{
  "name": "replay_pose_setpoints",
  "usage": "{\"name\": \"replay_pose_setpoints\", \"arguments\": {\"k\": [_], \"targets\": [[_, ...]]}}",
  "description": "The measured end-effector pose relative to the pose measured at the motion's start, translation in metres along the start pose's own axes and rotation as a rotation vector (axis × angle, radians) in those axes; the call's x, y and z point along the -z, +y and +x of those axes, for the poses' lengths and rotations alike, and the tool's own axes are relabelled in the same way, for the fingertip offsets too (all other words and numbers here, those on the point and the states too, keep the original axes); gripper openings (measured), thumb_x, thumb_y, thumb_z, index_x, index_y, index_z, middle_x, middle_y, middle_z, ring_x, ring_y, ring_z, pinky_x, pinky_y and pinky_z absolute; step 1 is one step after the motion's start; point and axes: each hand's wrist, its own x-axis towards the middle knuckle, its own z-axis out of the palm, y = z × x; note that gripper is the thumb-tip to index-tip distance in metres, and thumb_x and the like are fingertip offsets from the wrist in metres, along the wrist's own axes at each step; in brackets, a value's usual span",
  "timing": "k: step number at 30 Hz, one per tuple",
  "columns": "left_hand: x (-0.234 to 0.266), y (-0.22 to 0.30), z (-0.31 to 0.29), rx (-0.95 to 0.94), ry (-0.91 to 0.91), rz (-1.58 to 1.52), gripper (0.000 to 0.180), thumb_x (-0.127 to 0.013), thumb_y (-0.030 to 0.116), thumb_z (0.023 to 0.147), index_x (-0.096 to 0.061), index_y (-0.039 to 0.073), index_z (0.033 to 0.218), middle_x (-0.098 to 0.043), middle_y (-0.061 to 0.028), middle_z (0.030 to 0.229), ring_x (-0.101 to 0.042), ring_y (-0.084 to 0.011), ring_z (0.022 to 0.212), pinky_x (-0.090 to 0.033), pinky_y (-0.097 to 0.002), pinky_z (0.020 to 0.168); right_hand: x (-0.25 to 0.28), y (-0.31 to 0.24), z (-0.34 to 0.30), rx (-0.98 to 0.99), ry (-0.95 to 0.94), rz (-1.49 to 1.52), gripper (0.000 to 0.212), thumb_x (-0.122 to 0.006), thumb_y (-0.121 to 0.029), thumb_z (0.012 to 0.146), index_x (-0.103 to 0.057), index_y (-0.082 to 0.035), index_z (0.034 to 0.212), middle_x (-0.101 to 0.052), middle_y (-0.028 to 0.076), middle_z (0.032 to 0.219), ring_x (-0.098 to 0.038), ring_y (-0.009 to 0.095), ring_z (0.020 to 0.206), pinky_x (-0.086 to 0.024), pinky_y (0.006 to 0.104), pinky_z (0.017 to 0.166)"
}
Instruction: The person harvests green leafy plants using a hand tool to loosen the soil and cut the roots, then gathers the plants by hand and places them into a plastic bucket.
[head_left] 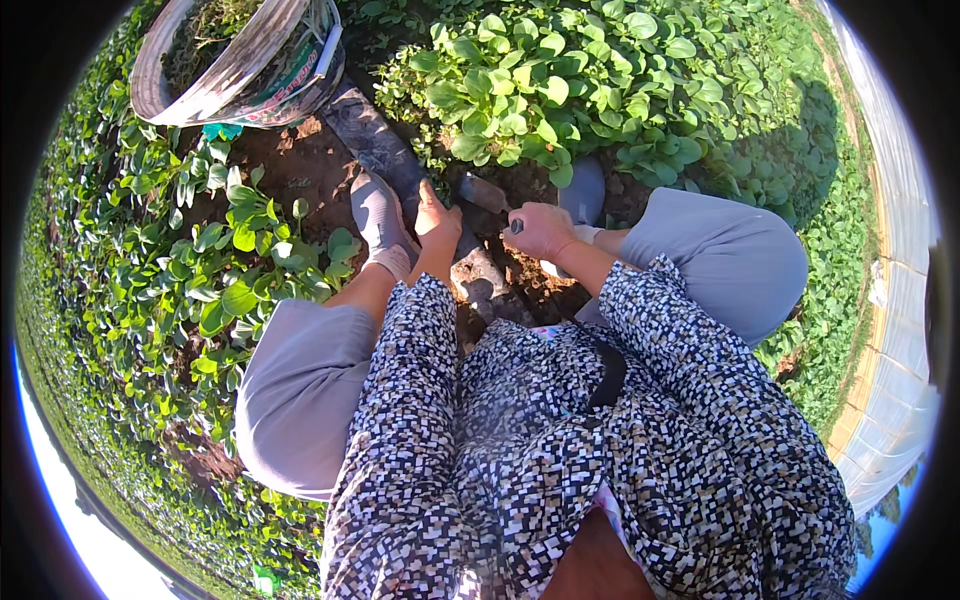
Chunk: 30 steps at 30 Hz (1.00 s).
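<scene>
Bright sun casts a hard shadow [808,145]; edges bend.

A round whitish plastic bucket [148,78] stands ahead to the left, thin green plants [205,38] in it, broad-leaved green plants [575,85] right of it. Between two grey shoes [378,212], a small flat brownish blade [485,193] sits between the bare left hand [437,218] and bare right hand [545,231].

Head-worn fisheye view, facing down
It looks from close above the patterned shirt [540,430], left hand [438,222] and right hand [542,232] above centre, plastic sheeting [905,300] curving along the right rim.
</scene>
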Motion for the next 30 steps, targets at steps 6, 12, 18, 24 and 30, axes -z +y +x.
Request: {"name": "replay_pose_setpoints", "arguments": {"k": [6,12,18,24,30], "targets": [[0.009,0.011,0.013,-0.206,0.018,0.241,0.062,-0.065,0.016,0.082,-0.038,0.019,0.138,-0.056,-0.0167,0.118,-0.063,-0.0361,0.1,-0.052,-0.0437,0.082,-0.01,0.001,-0.013,0.151,0.066,-0.047,0.022,-0.056,-0.033,0.079,-0.07,-0.016,0.078,-0.064,0.012,0.085,-0.065,0.031,0.083,-0.051,0.0435,0.072],[0.027,0.006,0.035,-0.403,-0.086,0.486,0.036,-0.061,0.017,0.084,-0.054,0.01,0.119,-0.061,-0.0137,0.114,-0.062,-0.0327,0.103,-0.051,-0.0416,0.085,-0.004,-0.014,0.008,0.265,0.063,-0.09,0.018,-0.059,-0.027,0.077,-0.07,-0.013,0.078,-0.067,0.012,0.086,-0.066,0.03,0.083,-0.052,0.0423,0.072],[0.066,0.024,0.053,-0.124,-0.317,0.151,0.028,-0.063,0.019,0.087,-0.063,0.002,0.109,-0.069,-0.0172,0.09,-0.068,-0.0299,0.075,-0.055,-0.0357,0.068,0.013,-0.019,0.014,0.228,0.0,-0.033,0.018,-0.06,-0.027,0.074,-0.07,-0.013,0.079,-0.067,0.011,0.086,-0.065,0.03,0.086,-0.051,0.0432,0.073],[0.087,0.002,0.075,-0.243,-0.076,-0.062,0.025,-0.063,0.012,0.085,-0.06,0.003,0.108,-0.065,-0.0097,0.08,-0.064,-0.0191,0.061,-0.052,-0.0307,0.05,0.024,-0.006,0.006,0.217,-0.049,-0.035,0.021,-0.061,-0.032,0.075,-0.07,-0.014,0.08,-0.067,0.011,0.085,-0.064,0.032,0.085,-0.051,0.0445,0.072],[0.043,-0.017,0.034,-0.358,-0.095,0.301,0.043,-0.061,0.016,0.084,-0.052,0.01,0.126,-0.067,-0.0178,0.105,-0.067,-0.0309,0.094,-0.052,-0.0395,0.081,0.034,-0.008,0.004,0.233,-0.17,-0.095,0.024,-0.059,-0.032,0.072,-0.073,-0.017,0.085,-0.07,0.011,0.089,-0.065,0.032,0.088,-0.051,0.0438,0.076]]}}
